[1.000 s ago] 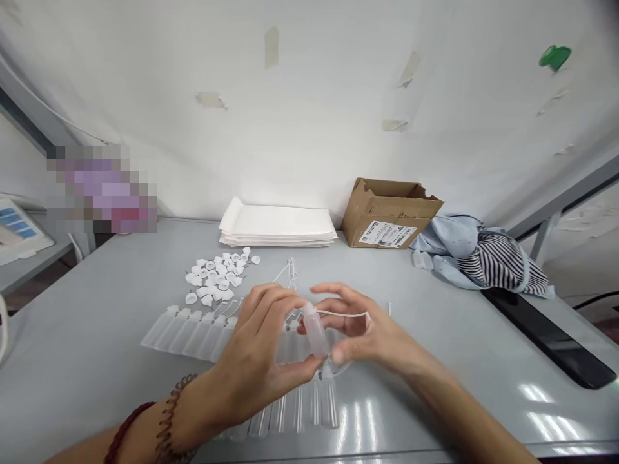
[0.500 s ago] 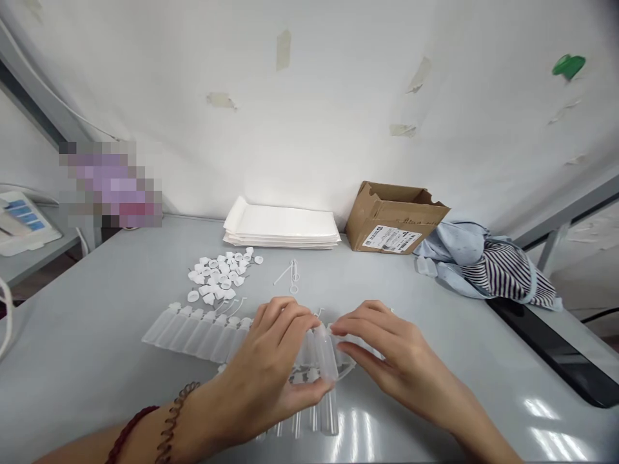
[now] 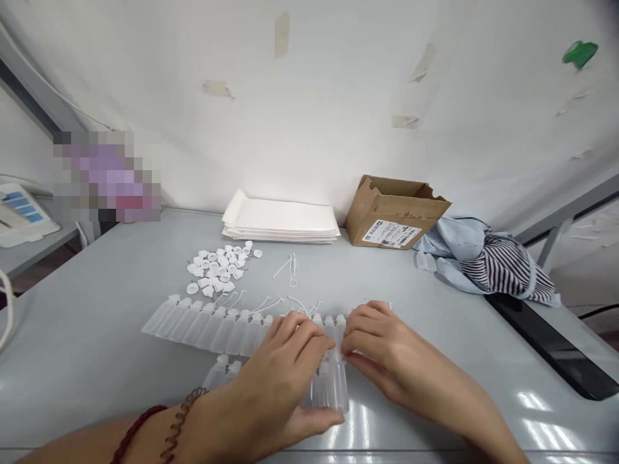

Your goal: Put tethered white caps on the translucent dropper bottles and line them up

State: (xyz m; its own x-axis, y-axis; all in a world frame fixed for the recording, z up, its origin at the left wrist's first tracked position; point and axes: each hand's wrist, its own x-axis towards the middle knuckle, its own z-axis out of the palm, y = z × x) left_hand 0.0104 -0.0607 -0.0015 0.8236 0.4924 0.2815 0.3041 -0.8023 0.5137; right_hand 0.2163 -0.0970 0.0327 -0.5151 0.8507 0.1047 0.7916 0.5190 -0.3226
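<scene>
Bent around a translucent plastic bottle (image 3: 338,385), my left hand (image 3: 271,380) has its fingers near the bottle's upper part and its thumb at the base. My right hand (image 3: 387,345) is closed just right of it, fingertips against or close to the bottles; what they pinch is hidden. A long row of capped bottles (image 3: 207,325) runs leftward from my hands. More bottles (image 3: 220,372) lie in a nearer row, partly covered by my left hand. Thin white looped strips (image 3: 261,304) stick out beyond the far row.
A pile of small white caps (image 3: 217,267) lies behind the row, with a few loose looped strips (image 3: 293,270) beside it. Stacked white envelopes (image 3: 285,219) and an open cardboard box (image 3: 396,212) stand by the wall. Right are crumpled cloth (image 3: 498,261) and a long black object (image 3: 551,348).
My left hand has lowered the bottle toward me, beside the others. My right hand's fingers have drawn together. The view has tilted slightly, and more of the far row shows.
</scene>
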